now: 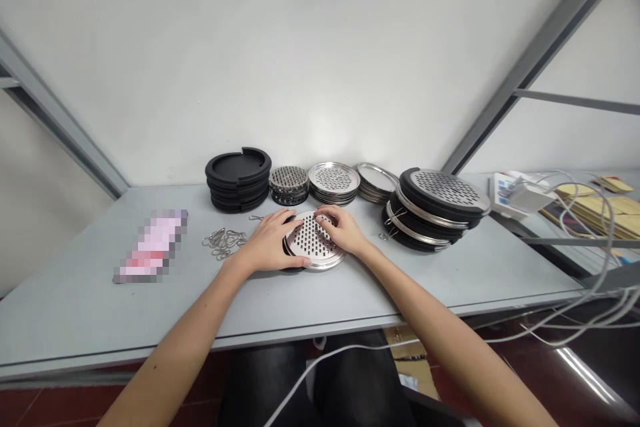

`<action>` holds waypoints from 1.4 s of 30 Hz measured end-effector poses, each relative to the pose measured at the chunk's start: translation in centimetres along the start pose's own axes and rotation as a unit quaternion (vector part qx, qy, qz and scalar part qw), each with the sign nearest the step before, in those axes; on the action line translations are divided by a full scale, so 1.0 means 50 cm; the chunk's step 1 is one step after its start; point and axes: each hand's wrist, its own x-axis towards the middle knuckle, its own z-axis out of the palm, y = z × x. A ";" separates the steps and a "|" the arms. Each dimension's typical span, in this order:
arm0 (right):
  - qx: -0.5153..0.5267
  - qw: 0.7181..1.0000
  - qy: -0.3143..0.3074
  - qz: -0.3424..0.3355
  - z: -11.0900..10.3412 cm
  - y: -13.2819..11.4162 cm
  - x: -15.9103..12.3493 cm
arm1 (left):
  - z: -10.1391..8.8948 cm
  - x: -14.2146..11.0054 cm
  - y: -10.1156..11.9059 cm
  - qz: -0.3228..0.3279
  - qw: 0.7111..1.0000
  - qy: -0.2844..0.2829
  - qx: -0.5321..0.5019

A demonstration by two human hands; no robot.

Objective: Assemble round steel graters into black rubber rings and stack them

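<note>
A round perforated metal plate [311, 242] lies on a black ring on the grey table [450, 273], right in front of me. My left hand [267, 242] presses on its left edge, fingers curled over the rim. On the plate's right edge rests my right hand [343, 228], fingers bent and gripping the rim. Both hands hold the same plate. A small wire clip [255, 217] lies just behind my left hand.
Along the wall stand a stack of black rings [238, 179], a small perforated disc stack [289, 184], metal plate stacks [333, 183], metal rims [377, 181] and assembled pieces [434, 208]. Wire clips [225, 241] and a blurred pink packet [151, 245] lie left. White cables [590, 267] hang right.
</note>
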 end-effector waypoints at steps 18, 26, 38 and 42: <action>0.024 0.999 -0.005 0.029 -0.002 0.009 0.002 | -0.008 -0.005 -0.008 -0.049 0.998 -0.014 -0.033; 0.008 1.000 0.002 0.019 -0.004 0.011 0.004 | -0.003 -0.002 -0.022 -0.082 0.993 0.004 -0.080; 0.024 0.997 0.020 0.069 -0.006 0.012 0.004 | 0.008 0.004 -0.024 -0.079 0.991 0.047 -0.094; 0.059 0.996 0.012 0.068 0.000 0.018 0.003 | 0.007 0.003 -0.018 -0.076 0.992 0.058 -0.082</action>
